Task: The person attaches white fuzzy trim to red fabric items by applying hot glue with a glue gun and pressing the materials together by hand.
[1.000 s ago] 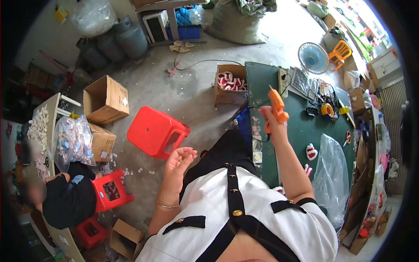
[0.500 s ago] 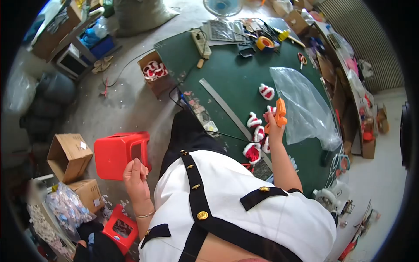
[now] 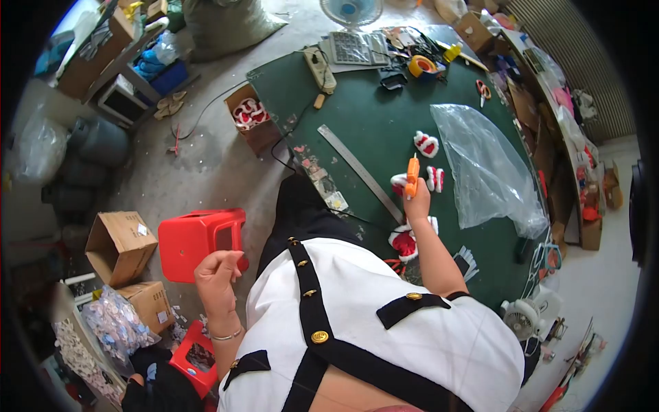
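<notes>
Wrapped round an orange glue gun (image 3: 412, 177), my right hand (image 3: 417, 202) is over the green table (image 3: 350, 103), its nozzle pointing away from me. Red-and-white fluffy pieces (image 3: 426, 144) lie around that hand; one of them is partly hidden behind the gun. A metal ruler (image 3: 360, 170) rests to the left of them. My left hand (image 3: 218, 273) is raised beside my body, in front of the red stool (image 3: 185, 246). Its fingers are curled together, and whether something small is between them cannot be made out.
A clear plastic bag (image 3: 480, 172) and scissors (image 3: 483, 93) lie on the right of the table. A power strip (image 3: 320, 70), tape roll (image 3: 422, 66) and cables are at its far side. A box (image 3: 254, 134) stands at its left edge. A person in dark clothes (image 3: 165, 384) is at lower left.
The view has turned toward the table. My right hand with the glue gun has moved over the fluffy pieces and, lately, slightly left. My left hand's fingers have drawn together.
</notes>
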Demonstrator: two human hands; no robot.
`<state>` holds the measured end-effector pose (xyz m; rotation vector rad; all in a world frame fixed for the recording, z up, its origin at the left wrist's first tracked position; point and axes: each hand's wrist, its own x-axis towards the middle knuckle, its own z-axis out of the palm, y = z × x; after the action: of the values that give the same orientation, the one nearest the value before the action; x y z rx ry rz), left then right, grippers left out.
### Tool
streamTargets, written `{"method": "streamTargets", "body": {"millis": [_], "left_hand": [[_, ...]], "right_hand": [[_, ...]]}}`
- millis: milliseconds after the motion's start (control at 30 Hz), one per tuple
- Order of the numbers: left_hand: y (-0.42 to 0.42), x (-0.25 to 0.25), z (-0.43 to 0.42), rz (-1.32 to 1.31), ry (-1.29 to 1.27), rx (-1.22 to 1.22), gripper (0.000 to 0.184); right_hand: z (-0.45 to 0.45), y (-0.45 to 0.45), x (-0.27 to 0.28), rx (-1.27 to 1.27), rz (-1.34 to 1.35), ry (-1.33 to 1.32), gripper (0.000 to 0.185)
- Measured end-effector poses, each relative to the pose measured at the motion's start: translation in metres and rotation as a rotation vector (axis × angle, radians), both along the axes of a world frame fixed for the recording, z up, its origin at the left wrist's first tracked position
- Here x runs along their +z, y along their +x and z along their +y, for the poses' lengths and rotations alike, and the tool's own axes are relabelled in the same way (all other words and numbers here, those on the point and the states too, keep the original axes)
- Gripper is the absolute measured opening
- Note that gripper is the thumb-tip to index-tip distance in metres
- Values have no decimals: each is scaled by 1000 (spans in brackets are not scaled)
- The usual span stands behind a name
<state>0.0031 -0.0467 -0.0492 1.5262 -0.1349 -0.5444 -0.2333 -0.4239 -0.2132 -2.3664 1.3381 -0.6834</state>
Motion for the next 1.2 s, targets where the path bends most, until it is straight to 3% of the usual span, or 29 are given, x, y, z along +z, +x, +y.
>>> {"method": "streamTargets", "body": {"millis": [100,167,300,433,533,600,767,867,967,1033,1133,1167,1200], "left_hand": [[-1,-16,16,-78,-11,-23,21],[0,-21,24,-124,-111,-43,19],[-3,-2,15,82,-73,-2,22],[-6,17,4,4,-115,-55,30],[-6,8,1,-80,-232,-81,37],[-4,8,-4,228,-377,-171,35],[-2,20,-9,459,-778,-68,31],[-3,30,1,83,-697,-90,37],[-9,17,2,97,-554,136,38],[-4,1,4,103,-481,247,39],[19,-29,21,-660,347,384,34],[17,-29,25,-656,350,394,34],[16,-27,28,-420,120,259,34]], "right_hand": [[19,38,58,93,-243,198,21],[39,67,100,51,-579,783,23],[82,114,149,258,-769,1112,31],[124,149,173,501,-834,1427,28],[157,166,189,602,-761,1482,28],[169,182,195,704,-719,1503,27],[189,196,203,897,-485,1448,29],[199,199,210,934,-390,1385,30],[209,201,220,836,-212,1320,26],[211,197,219,824,-285,1374,26],[215,194,217,801,-429,1492,26],[215,196,218,801,-479,1507,27],[215,198,218,800,-534,1522,27]]}}
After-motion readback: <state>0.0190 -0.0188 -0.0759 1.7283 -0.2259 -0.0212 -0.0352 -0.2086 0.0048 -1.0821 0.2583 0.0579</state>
